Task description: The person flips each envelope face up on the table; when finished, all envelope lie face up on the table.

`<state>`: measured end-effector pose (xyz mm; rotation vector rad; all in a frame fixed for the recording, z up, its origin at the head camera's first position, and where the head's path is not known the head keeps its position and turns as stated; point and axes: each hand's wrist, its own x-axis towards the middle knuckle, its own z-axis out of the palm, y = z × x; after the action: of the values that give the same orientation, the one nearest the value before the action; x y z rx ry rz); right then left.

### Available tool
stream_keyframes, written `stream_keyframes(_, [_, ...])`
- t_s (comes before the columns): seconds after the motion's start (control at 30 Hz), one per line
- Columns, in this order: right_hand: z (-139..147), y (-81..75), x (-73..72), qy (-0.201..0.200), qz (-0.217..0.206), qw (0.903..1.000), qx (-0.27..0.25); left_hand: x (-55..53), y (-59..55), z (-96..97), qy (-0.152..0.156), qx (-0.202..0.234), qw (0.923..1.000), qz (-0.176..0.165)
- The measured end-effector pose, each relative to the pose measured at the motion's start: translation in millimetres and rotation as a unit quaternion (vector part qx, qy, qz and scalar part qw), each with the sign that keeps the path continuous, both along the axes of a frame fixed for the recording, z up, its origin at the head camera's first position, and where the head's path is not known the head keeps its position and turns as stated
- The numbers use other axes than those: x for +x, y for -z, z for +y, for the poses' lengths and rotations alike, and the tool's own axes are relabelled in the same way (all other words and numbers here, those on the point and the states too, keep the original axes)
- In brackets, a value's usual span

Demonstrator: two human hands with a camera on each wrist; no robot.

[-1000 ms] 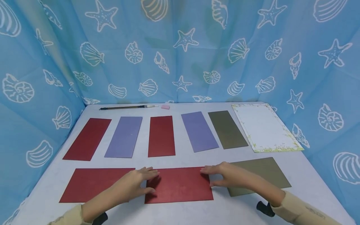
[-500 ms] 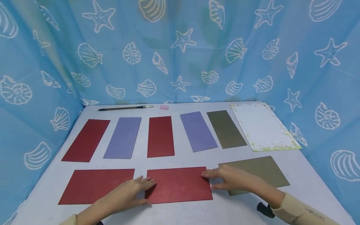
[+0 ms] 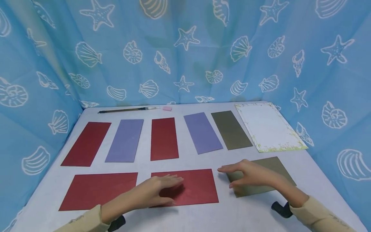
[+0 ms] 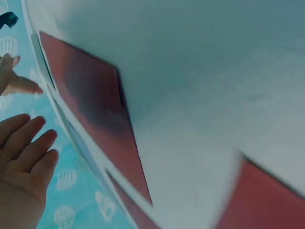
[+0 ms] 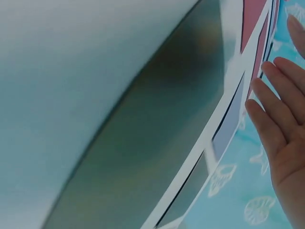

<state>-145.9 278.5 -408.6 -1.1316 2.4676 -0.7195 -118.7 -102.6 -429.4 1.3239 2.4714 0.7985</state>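
Observation:
In the head view a red card (image 3: pixel 197 180) lies flat, long side toward me, in the middle of the front row. My left hand (image 3: pixel 166 190) hovers over its left half with fingers extended, casting a shadow on the card. To the right, my right hand (image 3: pixel 249 175) is above the left part of an olive card (image 3: pixel 278 170), fingers spread and holding nothing. The left wrist view has the left hand (image 4: pixel 24 171) with its fingers straight, beside the red card (image 4: pixel 100 100). Straight fingers also show on the right hand (image 5: pixel 286 119) in the right wrist view.
Another red card (image 3: pixel 97 191) lies front left. Behind stand upright-oriented flat cards: red (image 3: pixel 87 144), purple (image 3: pixel 124 140), red (image 3: pixel 164 138), purple (image 3: pixel 203 132) and olive (image 3: pixel 231 130). A flower-bordered sheet (image 3: pixel 269 127), brush (image 3: pixel 127 110) and pink eraser (image 3: pixel 167 108) lie at the back.
My left hand has moved off the red card's left edge to the right, over the card. My right hand has left its right edge and shifted right over the olive card.

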Motion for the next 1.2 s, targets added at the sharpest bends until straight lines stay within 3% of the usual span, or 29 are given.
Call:
stream_keyframes(0.27, [37.0, 9.4, 5.6, 0.019, 0.041, 0.9980, -0.044, -9.2, 6.4, 43.6, 0.062, 0.059, 0.9962, -0.015])
stream_keyframes(0.53, [70.3, 12.0, 15.8, 0.080, 0.039, 0.9957, -0.027, -19.6, 7.9, 95.6, 0.112, 0.047, 0.9926, 0.000])
stream_keyframes(0.77, [96.2, 10.0, 25.2, 0.132, 0.020, 0.9908, -0.018, -15.7, 17.5, 134.0, 0.145, 0.022, 0.9886, 0.031])
stream_keyframes(0.97, [120.3, 6.1, 30.4, 0.181, 0.013, 0.9833, 0.002, -18.1, 9.1, 160.1, 0.146, -0.019, 0.9872, 0.061])
stream_keyframes(1.2, [145.8, 7.5, 32.4, 0.210, 0.038, 0.9768, 0.021, -24.2, 5.9, 189.7, 0.118, -0.062, 0.9849, 0.111])
